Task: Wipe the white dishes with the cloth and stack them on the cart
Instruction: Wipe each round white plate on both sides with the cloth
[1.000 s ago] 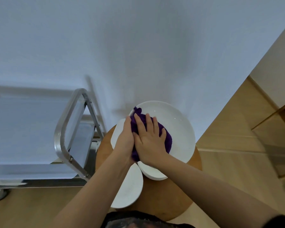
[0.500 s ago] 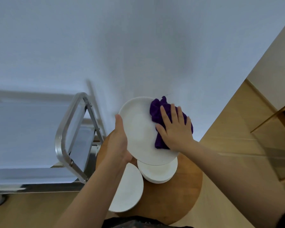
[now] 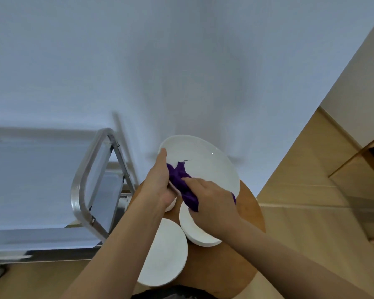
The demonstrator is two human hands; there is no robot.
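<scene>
Plate (image 3: 205, 167), gripped at its rim by the left hand (image 3: 160, 184), now has the purple cloth (image 3: 183, 186) swept to that edge under the right hand (image 3: 212, 201), finishing this wipe.

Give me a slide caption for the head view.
Left hand holds a white plate while right hand wipes it with purple cloth.

worktop (image 3: 242, 266) | cart (image 3: 82, 184): left of worktop | two plates (image 3: 166, 251): on worktop | large plate (image 3: 205, 167): above worktop's far edge
</scene>
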